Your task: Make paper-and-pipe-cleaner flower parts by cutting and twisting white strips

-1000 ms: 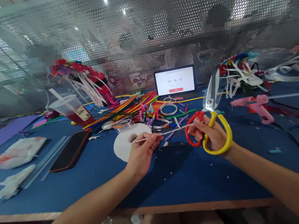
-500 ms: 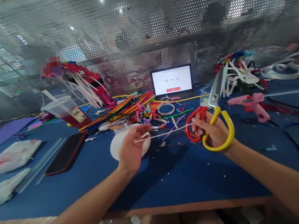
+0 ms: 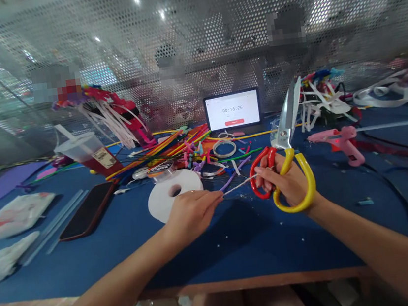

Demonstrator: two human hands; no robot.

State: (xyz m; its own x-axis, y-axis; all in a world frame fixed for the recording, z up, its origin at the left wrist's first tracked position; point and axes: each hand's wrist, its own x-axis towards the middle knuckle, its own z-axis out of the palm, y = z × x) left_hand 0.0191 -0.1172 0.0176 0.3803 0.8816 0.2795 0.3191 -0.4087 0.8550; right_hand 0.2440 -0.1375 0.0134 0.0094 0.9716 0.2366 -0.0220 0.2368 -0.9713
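Between my two hands runs a thin white string, looking twisted and pulled fairly straight. My left hand pinches its left end between the fingertips, palm down. My right hand holds big scissors with one red and one yellow handle, blades pointing up and away; its thumb and fingers also pinch the string's right end. Beneath and behind my left hand lies a white ribbon roll with a hole in its middle, partly covered by the hand.
Colourful pipe cleaners are heaped beyond the roll, before a tablet showing a timer. A pink glue gun with its cord lies right. A phone, a cup with red drink and a plastic packet are left.
My left hand has turned palm down and moved right, closing its fingers on the string nearer my right hand. The roll's hole has come into view. The scissors shifted slightly left.
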